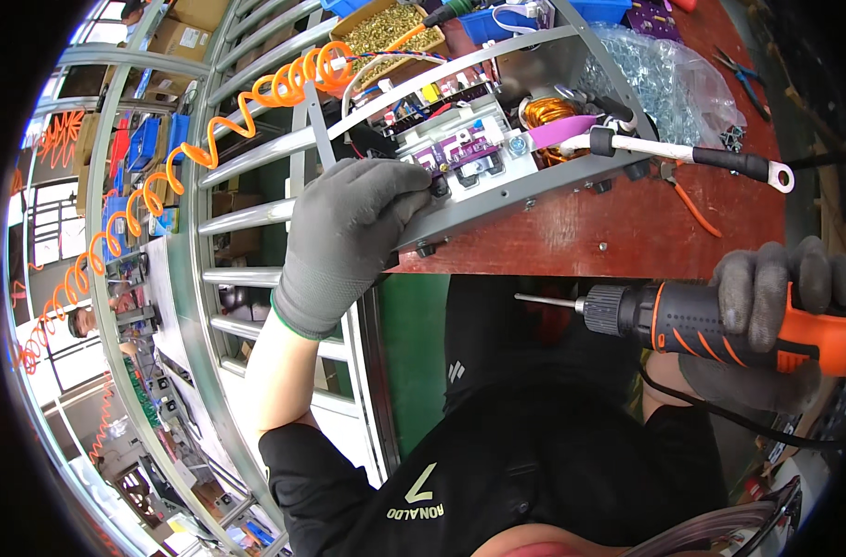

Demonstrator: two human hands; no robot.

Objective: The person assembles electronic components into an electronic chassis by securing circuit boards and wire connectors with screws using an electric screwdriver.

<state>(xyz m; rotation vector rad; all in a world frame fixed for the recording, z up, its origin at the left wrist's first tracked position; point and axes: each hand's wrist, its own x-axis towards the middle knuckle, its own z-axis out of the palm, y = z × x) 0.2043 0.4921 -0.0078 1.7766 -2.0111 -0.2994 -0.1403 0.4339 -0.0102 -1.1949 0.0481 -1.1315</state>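
Observation:
My left hand (349, 223), in a grey glove, reaches to the near left corner of a grey metal chassis (497, 202). Its fingers are bent and pressed together beside a purple circuit board (455, 153); what lies between the fingertips is hidden. Inside the chassis sit a copper coil (548, 113), wiring and metal plates. A thick white cable (650, 146) with a ring terminal sticks out to the right. My right hand (767, 288), also gloved, is wrapped round a black and orange electric screwdriver (618, 311). Its bit points left, below the table edge and apart from the chassis.
The chassis stands on a red table (572, 227). Behind it are a tray of small brass-coloured parts (386, 32) and a clear bag of metal screws (664, 84). Orange-handled pliers (692, 204) lie to the right. A coiled orange hose (172, 167) hangs over the roller conveyor (256, 215).

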